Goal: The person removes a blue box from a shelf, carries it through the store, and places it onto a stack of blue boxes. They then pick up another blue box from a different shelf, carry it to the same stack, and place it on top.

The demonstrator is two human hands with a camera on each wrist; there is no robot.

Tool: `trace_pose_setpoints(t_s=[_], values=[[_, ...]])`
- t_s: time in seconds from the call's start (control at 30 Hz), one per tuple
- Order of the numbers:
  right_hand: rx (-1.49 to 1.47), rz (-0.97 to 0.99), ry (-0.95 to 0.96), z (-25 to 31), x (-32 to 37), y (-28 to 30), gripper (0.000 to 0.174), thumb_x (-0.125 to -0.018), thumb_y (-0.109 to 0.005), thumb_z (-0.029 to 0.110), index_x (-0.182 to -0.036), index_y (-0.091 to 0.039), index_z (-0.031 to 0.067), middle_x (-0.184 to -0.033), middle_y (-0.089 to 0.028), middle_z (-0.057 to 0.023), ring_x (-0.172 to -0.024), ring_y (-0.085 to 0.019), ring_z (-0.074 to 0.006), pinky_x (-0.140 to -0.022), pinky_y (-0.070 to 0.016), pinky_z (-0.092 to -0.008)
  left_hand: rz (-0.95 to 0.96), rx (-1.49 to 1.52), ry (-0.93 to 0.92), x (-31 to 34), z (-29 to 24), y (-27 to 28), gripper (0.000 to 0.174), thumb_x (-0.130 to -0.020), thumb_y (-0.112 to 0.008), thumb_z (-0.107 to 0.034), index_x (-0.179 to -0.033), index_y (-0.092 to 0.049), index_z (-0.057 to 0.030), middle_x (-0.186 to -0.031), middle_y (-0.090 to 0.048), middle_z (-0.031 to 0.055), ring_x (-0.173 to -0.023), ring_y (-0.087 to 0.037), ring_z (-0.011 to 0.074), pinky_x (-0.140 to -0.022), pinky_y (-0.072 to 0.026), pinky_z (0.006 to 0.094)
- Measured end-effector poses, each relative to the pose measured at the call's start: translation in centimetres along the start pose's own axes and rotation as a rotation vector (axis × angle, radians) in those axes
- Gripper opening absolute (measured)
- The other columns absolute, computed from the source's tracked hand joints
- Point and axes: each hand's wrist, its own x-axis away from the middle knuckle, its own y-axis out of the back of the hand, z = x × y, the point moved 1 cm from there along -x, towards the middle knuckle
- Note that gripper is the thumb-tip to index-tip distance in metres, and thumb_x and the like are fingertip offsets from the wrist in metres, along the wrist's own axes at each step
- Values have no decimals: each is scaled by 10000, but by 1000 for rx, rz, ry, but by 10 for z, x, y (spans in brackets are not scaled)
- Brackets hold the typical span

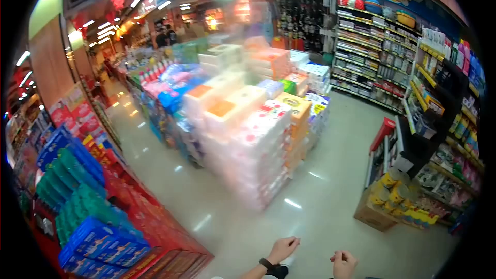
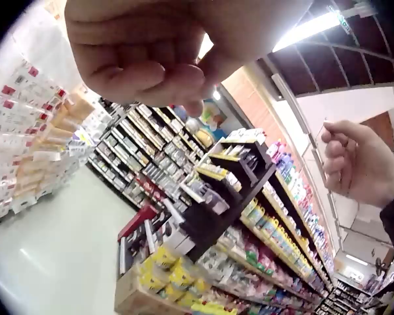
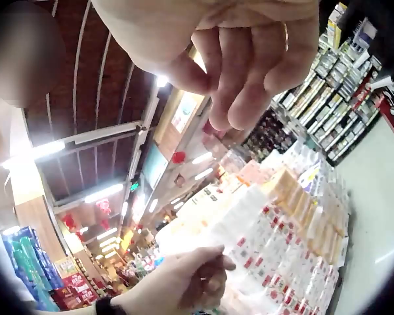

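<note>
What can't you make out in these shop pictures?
- Print on the stacked packs: head view, blurred.
- Labels on the shelf goods: left wrist view, too small.
- Whether the left hand or right hand pinches anything: too small in head view, and curled fingers hide it in the wrist views.
- Figures at the far end: head view, too small.

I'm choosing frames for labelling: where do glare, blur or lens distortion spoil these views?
Head view: strong fisheye bending with black corners, lamp glare on the glossy floor, haze over the stacked packs. Left wrist view: the left hand is close and soft, the ceiling tube light blown out. Right wrist view: the right hand is out of focus, the ceiling lamps flare.
</note>
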Motion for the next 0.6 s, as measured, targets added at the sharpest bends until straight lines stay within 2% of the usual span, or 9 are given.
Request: trace_pose_setpoints(t_s=[0.03, 0.1, 0.13, 0.2, 0.3, 0.4, 0.5, 0.53, 0.6], values=[[95, 80, -53, 7, -12, 16, 305, -902, -629, 247, -1038, -635, -26, -855, -677, -95, -834, -615, -152, -770, -493, -326, -1, 20, -7, -10, -11, -12, 305, -935, -545, -315, -892, -680, -46, -683, -617, 156, -591, -595, 274, -581, -465, 354], [63, 47, -2, 14, -42, 16, 249, -911, -613, 208, -934, -666, -34, -755, -671, -79, -757, -616, -133, -722, -491, -305, -42, 39, -26, -39, -34, -9, 288, -930, -562, -298, -888, -684, -41, -658, -614, 143, -565, -593, 254, -569, -465, 336], [42, 39, 20, 17, -53, 12, 241, -916, -605, 189, -882, -682, -37, -705, -668, -72, -719, -616, -123, -698, -490, -294, -18, 50, 16, -47, -36, -11, 289, -938, -558, -299, -930, -682, -38, -693, -619, 122, -604, -574, 209, -592, -456, 313], [13, 107, 15, 36, -69, 7, 239, -919, -604, 193, -909, -680, -34, -735, -675, -76, -720, -611, -128, -691, -486, -299, 44, 69, 92, -63, -37, -18, 304, -954, -551, -300, -1015, -679, -31, -763, -630, 79, -682, -537, 117, -639, -437, 268], [23, 151, 11, 54, -99, -5, 232, -925, -598, 189, -918, -679, -28, -750, -677, -75, -713, -604, -136, -690, -487, -304, -31, 133, 121, -83, -36, -39, 281, -935, -563, -291, -933, -703, -47, -667, -644, 93, -597, -598, 162, -599, -479, 297], [-13, 190, 12, 63, -128, -2, 228, -928, -593, 186, -907, -677, -25, -750, -676, -72, -716, -601, -144, -696, -488, -309, 210, 289, 143, -98, -27, -64, 306, -946, -561, -310, -1042, -682, -47, -813, -682, 48, -651, -596, 120, -633, -492, 276], [-155, 170, 56, 74, -151, 3, 226, -927, -590, 175, -876, -664, -31, -740, -667, -64, -713, -591, -144, -684, -478, -306, 647, 516, 91, -105, -46, -81, 349, -948, -571, -320, -1151, -631, -42, -953, -663, 26, -693, -583, 113, -662, -497, 271], [-207, 156, 77, 77, -160, 4, 226, -926, -589, 170, -862, -658, -35, -735, -663, -61, -710, -586, -143, -677, -474, -303, 699, 490, 53, -110, -53, -86, 357, -949, -573, -317, -1170, -617, -40, -967, -655, 27, -698, -577, 115, -661, -495, 270], [-381, 98, 179, 80, -183, -2, 213, -925, -563, 119, -806, -623, -47, -635, -608, -72, -590, -593, -150, -564, -473, -280, 800, 452, -4, -105, -88, -87, 377, -950, -578, -312, -1207, -589, -36, -996, -641, 30, -709, -566, 119, -661, -491, 268]])
